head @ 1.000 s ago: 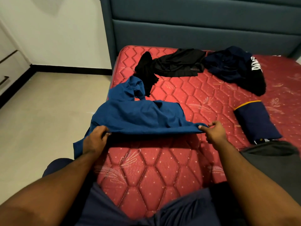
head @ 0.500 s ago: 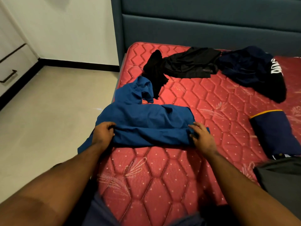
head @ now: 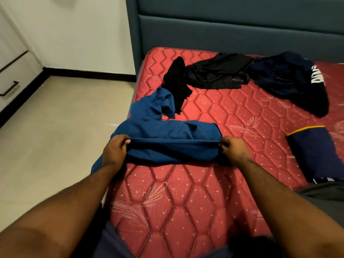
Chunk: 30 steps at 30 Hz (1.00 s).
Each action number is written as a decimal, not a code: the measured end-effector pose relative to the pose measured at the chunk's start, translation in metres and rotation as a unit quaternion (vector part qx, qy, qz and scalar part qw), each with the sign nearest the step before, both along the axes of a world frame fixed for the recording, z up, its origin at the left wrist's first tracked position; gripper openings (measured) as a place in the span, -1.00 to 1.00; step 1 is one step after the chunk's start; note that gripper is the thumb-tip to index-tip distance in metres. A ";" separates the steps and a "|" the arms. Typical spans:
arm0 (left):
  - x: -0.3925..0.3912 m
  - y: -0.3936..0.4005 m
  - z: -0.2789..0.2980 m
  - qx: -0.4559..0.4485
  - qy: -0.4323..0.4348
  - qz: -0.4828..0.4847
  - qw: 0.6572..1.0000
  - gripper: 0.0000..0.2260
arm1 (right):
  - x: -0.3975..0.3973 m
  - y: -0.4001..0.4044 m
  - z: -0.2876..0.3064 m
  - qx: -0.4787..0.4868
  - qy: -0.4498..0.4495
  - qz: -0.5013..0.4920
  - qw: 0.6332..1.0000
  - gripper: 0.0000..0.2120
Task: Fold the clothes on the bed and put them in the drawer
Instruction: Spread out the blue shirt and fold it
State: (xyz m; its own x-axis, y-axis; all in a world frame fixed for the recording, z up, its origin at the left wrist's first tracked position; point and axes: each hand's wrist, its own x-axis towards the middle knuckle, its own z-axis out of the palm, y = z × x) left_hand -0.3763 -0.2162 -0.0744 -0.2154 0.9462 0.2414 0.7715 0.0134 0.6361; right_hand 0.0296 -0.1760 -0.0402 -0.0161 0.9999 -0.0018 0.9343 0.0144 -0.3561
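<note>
Since half a second ago both hands have gone from pressing flat on the folded edge to pinching it and lifting it off the mattress. From the head camera, the left hand [head: 115, 150] grips the near-left end of the crumpled royal-blue cotton garment [head: 167, 133], fingers curled round the fold, and the right hand [head: 235, 150] pinches the near-right end, so the doubled edge runs taut between them. The garment lies at the near-left of the red quilted mattress [head: 186, 202], one end spilling over the left side of the bed and a loose part bunched up at its far side.

Judging by this, the task is early — one fold is in hand and nothing has reached the white drawer with a black bar handle [head: 10, 86], which sits shut at the far left across the pale floor. A navy folded piece with a yellow trim line [head: 314, 153] at the right looks done already. Left to fold: the black heap of thin fabric [head: 210, 73] at the far middle and the dark navy garment with white lettering [head: 290, 79] at the far right. A grey cloth [head: 327, 200] lies at the near right — its state I cannot tell. Nothing blocks the hands; the black heap touches the blue garment's far end.
</note>
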 end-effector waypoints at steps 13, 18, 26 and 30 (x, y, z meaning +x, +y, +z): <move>-0.003 0.076 0.304 0.334 0.008 0.015 0.942 -0.85 | -0.026 0.047 0.317 0.178 0.120 -0.063 0.975 -0.81; -0.031 0.054 0.393 0.442 0.201 -0.026 0.874 -0.36 | -0.021 -0.003 0.415 0.409 0.151 -0.035 0.899 -0.63; -0.031 -0.009 0.452 -0.183 0.225 -0.226 0.930 -0.76 | 0.004 -0.068 0.419 0.000 0.094 -0.032 0.995 -0.72; -0.031 -0.003 0.457 0.110 0.290 -0.070 0.948 -0.77 | 0.012 -0.071 0.407 0.054 0.133 -0.049 0.988 -0.78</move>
